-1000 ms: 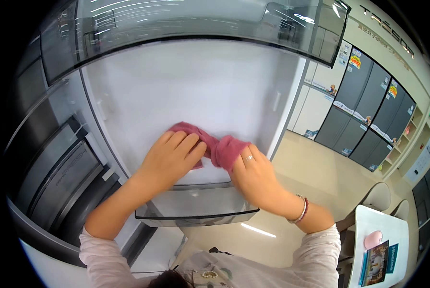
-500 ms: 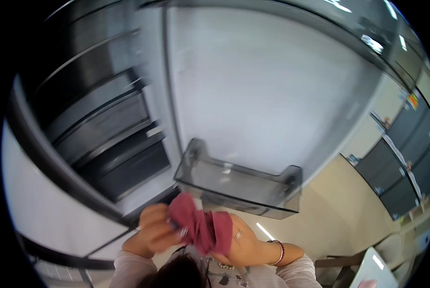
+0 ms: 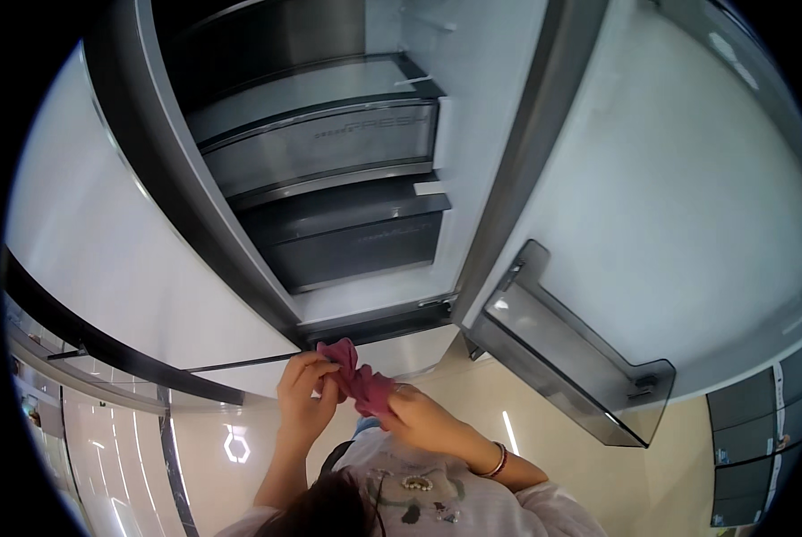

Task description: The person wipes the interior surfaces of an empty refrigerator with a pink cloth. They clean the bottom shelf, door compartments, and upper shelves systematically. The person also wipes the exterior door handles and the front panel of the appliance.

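A dark pink cloth (image 3: 362, 383), bunched and twisted, is stretched between my two hands in front of an open fridge. My left hand (image 3: 310, 383) pinches its left end with thumb and fingers. At the cloth's lower right end, my right hand (image 3: 419, 419) is closed around it, with a red bracelet on that wrist. Beyond my hands lies the fridge compartment with a clear-fronted drawer (image 3: 329, 148) above a dark lower drawer (image 3: 361, 251). Both drawers are pushed in.
The fridge door (image 3: 678, 206) stands open at the right, with a see-through grey door bin (image 3: 571, 367) jutting from it. A white closed door panel (image 3: 123, 242) is on the left. Dark grey cabinets (image 3: 746, 447) stand far right, beyond the beige tiled floor (image 3: 499, 403).
My view has swung left, so the fridge interior is now central and the open door sits further right. The cloth stays in both hands, now more drawn out between them.
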`<control>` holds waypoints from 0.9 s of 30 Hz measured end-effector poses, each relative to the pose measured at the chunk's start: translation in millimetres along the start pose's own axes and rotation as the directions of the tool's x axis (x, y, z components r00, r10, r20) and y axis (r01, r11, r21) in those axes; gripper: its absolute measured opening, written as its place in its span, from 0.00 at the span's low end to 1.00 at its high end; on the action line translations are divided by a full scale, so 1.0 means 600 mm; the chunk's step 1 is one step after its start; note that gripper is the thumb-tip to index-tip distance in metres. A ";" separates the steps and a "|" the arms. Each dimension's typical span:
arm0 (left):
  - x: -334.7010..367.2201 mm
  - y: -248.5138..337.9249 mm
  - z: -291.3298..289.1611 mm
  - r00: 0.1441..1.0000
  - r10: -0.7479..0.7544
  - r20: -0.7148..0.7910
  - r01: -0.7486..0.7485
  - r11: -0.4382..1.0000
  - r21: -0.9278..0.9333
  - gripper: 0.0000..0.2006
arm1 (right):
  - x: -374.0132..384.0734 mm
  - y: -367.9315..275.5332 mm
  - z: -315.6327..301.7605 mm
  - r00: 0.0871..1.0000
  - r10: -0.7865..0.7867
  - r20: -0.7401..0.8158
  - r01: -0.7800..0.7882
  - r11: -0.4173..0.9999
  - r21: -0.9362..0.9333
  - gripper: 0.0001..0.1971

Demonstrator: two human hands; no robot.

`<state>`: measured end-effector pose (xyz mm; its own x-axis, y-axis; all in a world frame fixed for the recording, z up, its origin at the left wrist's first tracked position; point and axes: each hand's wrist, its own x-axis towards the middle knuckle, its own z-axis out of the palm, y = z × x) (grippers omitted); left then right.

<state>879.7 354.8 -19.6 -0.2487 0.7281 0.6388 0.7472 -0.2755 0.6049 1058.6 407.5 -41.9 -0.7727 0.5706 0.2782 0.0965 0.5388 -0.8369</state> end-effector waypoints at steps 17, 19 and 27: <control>0.044 -0.126 -0.025 0.883 -0.011 0.470 0.113 0.976 -0.188 0.06 | 0.139 0.066 0.022 0.703 0.218 -0.677 -0.098 0.973 0.211 0.06; 0.064 -0.131 -0.028 0.887 0.067 0.457 0.036 0.976 -0.214 0.06 | 0.154 0.045 0.019 0.702 0.067 -0.709 -0.053 0.998 0.042 0.07; 0.132 -0.177 0.011 0.883 0.197 0.425 -0.282 0.948 0.146 0.11 | 0.207 0.008 -0.015 0.750 -0.170 -0.639 0.163 0.984 -0.070 0.20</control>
<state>784.8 445.9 -36.7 0.1897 0.8556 0.4816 0.8687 -0.3749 0.3238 968.4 486.7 -7.4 -0.1946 0.7325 0.6523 0.0127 0.6669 -0.7451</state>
